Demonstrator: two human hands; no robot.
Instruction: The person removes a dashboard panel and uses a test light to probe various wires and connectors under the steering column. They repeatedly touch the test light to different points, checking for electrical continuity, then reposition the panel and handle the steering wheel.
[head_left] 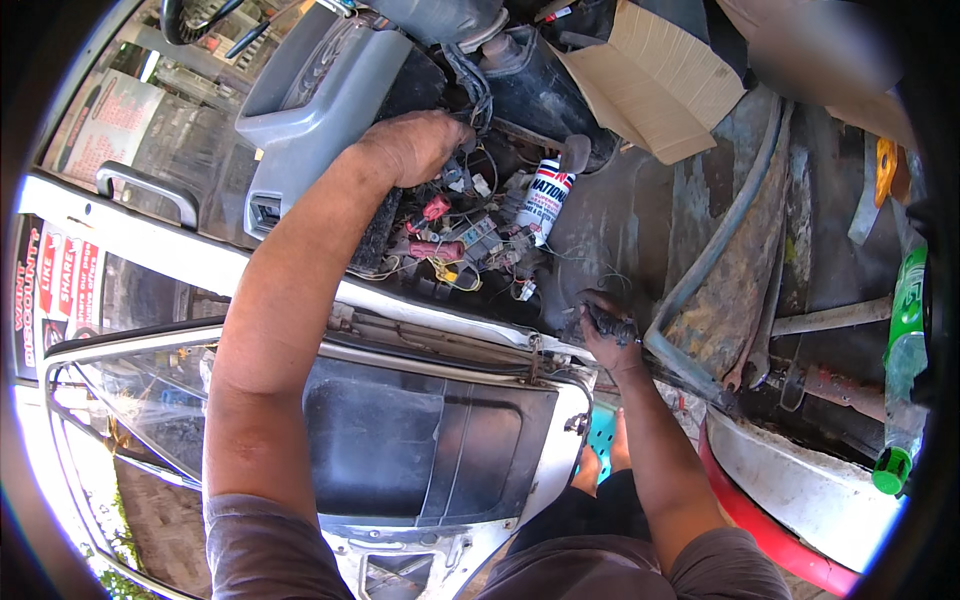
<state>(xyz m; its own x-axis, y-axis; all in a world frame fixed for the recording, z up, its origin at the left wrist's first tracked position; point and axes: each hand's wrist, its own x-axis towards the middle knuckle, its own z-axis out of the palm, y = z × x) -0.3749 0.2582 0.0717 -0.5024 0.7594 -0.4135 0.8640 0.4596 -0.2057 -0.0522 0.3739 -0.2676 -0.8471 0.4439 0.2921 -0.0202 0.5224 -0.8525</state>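
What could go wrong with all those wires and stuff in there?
The left hand is reaching in close to the tangled wires and connectors, so it might snag one and pull it loose. The white container is right beside them, so a bump could perhaps knock it into the tangle.

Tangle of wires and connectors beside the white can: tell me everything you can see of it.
The tangle of wires and connectors is a loose, jumbled heap of thin wires and plastic-looking connectors, mostly grey, with reddish, white and yellow pieces. It spreads between the grey panel and the white can, which sits along its right side. The left hand is at its upper end; whether the fingers grip any of it is hidden.
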